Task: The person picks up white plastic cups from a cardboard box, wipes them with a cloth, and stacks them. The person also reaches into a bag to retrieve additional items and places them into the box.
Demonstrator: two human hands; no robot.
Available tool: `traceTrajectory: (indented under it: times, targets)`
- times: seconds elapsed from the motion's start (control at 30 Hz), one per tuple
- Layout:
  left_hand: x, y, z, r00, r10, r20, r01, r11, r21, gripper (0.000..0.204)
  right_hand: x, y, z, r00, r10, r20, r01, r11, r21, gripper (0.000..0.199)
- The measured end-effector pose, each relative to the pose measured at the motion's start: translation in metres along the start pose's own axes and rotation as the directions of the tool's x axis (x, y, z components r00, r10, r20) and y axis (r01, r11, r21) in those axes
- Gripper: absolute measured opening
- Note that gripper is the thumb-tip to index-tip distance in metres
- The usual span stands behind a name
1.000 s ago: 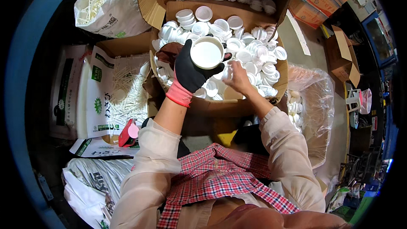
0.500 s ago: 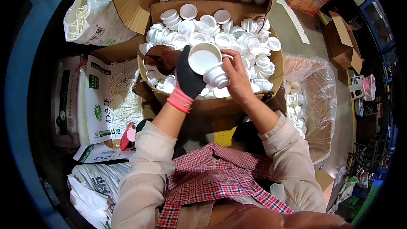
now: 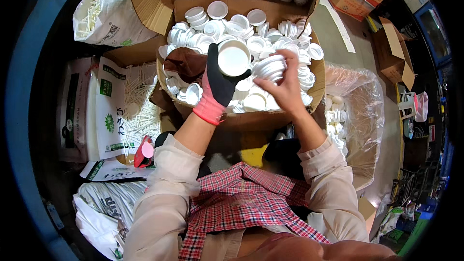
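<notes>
Half a second earlier the bare right hand (image 3: 289,86) had the ridged white stack (image 3: 269,69) overlapping the cup's lower right edge; now the stack is turned and sits apart to the right, so each hand has its own piece. At the centre of the frame, the gloved left hand (image 3: 218,81) cradles the round white cup (image 3: 234,59) between thumb and palm, while the right pinches the stack by its right side, both above the white lids (image 3: 254,102) in the carton (image 3: 251,122).
</notes>
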State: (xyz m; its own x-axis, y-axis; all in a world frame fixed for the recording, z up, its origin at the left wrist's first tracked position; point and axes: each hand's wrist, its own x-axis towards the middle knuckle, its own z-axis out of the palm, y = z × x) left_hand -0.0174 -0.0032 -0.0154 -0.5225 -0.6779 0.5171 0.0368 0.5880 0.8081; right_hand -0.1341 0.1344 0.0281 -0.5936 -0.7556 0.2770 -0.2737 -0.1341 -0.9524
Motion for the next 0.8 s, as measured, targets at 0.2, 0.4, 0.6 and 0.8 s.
traceTrajectory:
  times: [0.2, 0.4, 0.6, 0.8]
  targets:
    - [-0.015, 0.012, -0.003, 0.945, 0.024, 0.326, 0.081, 0.949, -0.306, 0.061, 0.004, -0.014, -0.002, 0.904, -0.285, 0.317, 0.411, 0.782, -0.468, 0.074]
    - [0.0, 0.031, -0.016, 0.935, 0.106, 0.338, -0.001, 0.955, -0.296, 0.082, -0.001, -0.021, 0.008, 0.893, -0.341, 0.294, 0.45, 0.708, -0.545, 0.069]
    - [0.0, 0.028, -0.021, 0.94, 0.075, 0.333, 0.009, 0.97, -0.245, 0.078, 0.001, -0.027, -0.001, 0.882, -0.365, 0.298, 0.469, 0.74, -0.482, 0.071]
    - [0.004, 0.03, -0.027, 0.934, 0.182, 0.306, -0.116, 0.968, -0.222, 0.077, 0.0, -0.026, -0.001, 0.886, -0.349, 0.306, 0.457, 0.771, -0.444, 0.064]
